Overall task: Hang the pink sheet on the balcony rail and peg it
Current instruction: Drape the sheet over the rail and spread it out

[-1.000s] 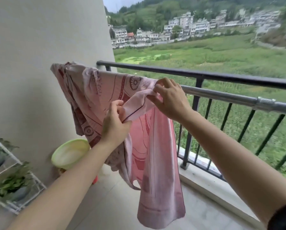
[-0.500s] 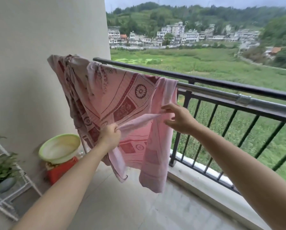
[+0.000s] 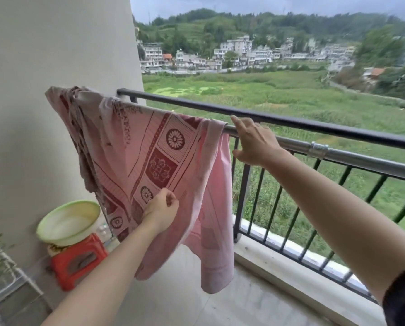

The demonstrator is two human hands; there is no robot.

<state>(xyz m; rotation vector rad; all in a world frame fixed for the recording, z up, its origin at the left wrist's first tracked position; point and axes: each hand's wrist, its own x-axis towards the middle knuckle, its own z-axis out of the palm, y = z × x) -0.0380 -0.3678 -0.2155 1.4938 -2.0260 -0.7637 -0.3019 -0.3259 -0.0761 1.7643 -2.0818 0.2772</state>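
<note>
The sheet [image 3: 154, 147] hangs over the silver pole [image 3: 361, 158] just inside the black rail [image 3: 314, 122], bunched at the wall [image 3: 44, 43] end & spread twd the right; its right edge drops just beside the R hand [image 3: 253, 143]. L hand [image 3: 160, 209] is low on the front, fingers curled & pinching the cloth; R hand's fingers are straight & apart, tips on the pole, thumb below it. A green basin [image 3: 67, 222] sits on a red stool [image 3: 79, 262] by the wall.
</note>
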